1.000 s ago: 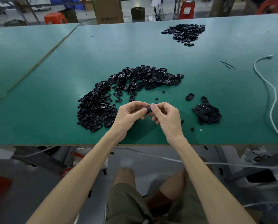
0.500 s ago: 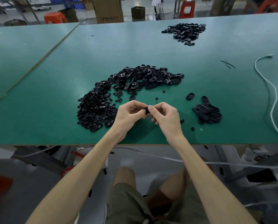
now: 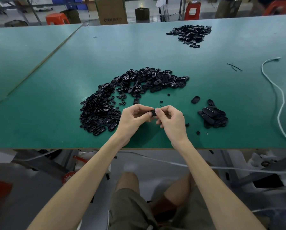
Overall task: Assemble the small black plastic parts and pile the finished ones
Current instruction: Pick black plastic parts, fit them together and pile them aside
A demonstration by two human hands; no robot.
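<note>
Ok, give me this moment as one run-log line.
stage: assembling | left hand: pinches black part | right hand: pinches black part too | loose parts: heap left of hands | finished pile: right of hands

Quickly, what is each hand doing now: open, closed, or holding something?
Left hand: closed, pinching the small black part.
Right hand: closed, pinching the same part.

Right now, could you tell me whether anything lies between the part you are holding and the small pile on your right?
Nothing visible blocks it. The left hand and right hand pinch the black part; between it and the finished pile lies only green table and one small loose piece.
</note>
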